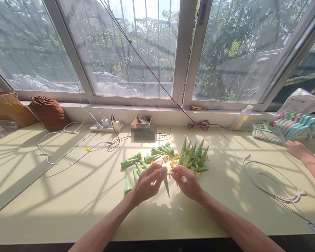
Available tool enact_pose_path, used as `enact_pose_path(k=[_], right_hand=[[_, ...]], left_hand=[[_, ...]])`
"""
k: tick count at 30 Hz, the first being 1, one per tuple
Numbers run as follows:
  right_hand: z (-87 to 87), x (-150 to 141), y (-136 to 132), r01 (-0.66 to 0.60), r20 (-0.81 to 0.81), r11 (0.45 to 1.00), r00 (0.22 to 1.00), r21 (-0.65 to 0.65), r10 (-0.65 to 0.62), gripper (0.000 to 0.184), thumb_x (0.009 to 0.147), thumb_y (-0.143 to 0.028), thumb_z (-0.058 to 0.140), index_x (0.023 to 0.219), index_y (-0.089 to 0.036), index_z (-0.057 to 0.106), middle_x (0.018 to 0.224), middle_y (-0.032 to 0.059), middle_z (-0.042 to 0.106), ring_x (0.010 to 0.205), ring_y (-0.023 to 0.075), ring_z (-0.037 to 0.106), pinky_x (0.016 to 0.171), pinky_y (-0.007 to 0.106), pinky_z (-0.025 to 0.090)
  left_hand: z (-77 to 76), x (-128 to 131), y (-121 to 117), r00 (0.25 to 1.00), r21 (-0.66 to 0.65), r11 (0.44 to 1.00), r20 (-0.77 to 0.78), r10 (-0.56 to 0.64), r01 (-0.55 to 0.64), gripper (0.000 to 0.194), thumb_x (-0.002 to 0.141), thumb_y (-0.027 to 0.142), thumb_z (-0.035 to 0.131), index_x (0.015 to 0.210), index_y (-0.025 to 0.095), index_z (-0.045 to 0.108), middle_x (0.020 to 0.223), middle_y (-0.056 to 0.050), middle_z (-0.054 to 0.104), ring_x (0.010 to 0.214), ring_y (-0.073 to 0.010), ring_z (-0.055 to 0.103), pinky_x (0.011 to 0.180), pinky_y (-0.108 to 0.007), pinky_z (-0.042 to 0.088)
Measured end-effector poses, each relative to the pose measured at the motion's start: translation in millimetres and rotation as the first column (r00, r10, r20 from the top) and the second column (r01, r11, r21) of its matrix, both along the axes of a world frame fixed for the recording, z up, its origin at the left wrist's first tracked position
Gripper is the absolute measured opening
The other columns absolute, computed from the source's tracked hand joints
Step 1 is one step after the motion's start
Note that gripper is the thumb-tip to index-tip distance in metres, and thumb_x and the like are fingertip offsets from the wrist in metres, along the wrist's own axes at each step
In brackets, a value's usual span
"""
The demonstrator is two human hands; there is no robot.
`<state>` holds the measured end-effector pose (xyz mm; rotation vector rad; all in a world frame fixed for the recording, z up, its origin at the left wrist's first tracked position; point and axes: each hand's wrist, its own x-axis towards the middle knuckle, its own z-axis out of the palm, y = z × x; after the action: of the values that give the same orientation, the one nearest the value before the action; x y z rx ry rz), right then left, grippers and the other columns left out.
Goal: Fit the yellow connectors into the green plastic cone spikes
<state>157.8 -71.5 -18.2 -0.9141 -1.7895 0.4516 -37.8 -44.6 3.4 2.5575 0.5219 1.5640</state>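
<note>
My left hand (150, 182) is closed on a green plastic cone (167, 186), whose narrow tip points down toward the table. Close beside it, my right hand (188, 181) pinches a small yellow plastic piece (169, 173) at the cone's upper end. Whether the two parts are joined, I cannot tell. Several loose green cones (128, 182) lie beyond and left of my left hand. Small yellow pieces (174, 163) are scattered behind my hands. On the right, a cluster of green cones with yellow pieces attached (198, 152) stands and lies together.
A white power strip (94, 128), a small cardboard box (138, 121) and a brown drawstring bag (49, 112) line the back. At right are a white cable (267, 196), a bottle (243, 118), pastel plastic items (296, 126) and another person's hand (299, 149).
</note>
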Motion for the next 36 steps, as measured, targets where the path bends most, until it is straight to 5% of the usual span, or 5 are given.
enact_pose_path(k=[16, 30, 36], right_hand=[[1.4, 2.7, -0.8, -0.040, 0.037, 0.999, 0.999, 0.020, 0.040, 0.008, 0.092, -0.020, 0.055, 0.096, -0.020, 0.062, 0.078, 0.0020, 0.065, 0.058, 0.0120, 0.055, 0.057, 0.024, 0.047], [-1.4, 2.9, 1.6, -0.023, 0.081, 1.000, 0.996, 0.016, 0.021, 0.018, 0.095, -0.027, 0.053, 0.083, -0.017, 0.063, 0.060, -0.0026, 0.052, 0.053, 0.0106, 0.047, 0.054, 0.023, 0.039], [-0.8, 3.4, 0.7, -0.049, 0.032, 0.999, 0.998, 0.009, 0.048, 0.009, 0.091, -0.023, 0.057, 0.097, -0.018, 0.062, 0.064, -0.0032, 0.056, 0.052, 0.0099, 0.050, 0.054, 0.022, 0.043]], left_hand=[[-0.7, -0.5, 0.4, 1.000, 0.018, 1.000, 0.008, 0.002, -0.002, 0.028, 0.087, 0.000, 0.057, 0.109, 0.016, 0.063, 0.085, -0.004, 0.063, 0.066, -0.0103, 0.059, 0.054, -0.020, 0.049], [-0.3, -0.7, 0.2, 1.000, 0.018, 0.999, 0.000, -0.030, 0.030, 0.031, 0.084, -0.003, 0.059, 0.110, 0.014, 0.064, 0.085, -0.005, 0.062, 0.068, -0.0105, 0.058, 0.054, -0.020, 0.048], [-1.5, -0.9, 1.4, 1.000, 0.019, 0.999, 0.008, -0.028, 0.028, 0.031, 0.084, -0.003, 0.059, 0.109, 0.014, 0.064, 0.085, -0.005, 0.062, 0.066, -0.0098, 0.057, 0.053, -0.019, 0.047]])
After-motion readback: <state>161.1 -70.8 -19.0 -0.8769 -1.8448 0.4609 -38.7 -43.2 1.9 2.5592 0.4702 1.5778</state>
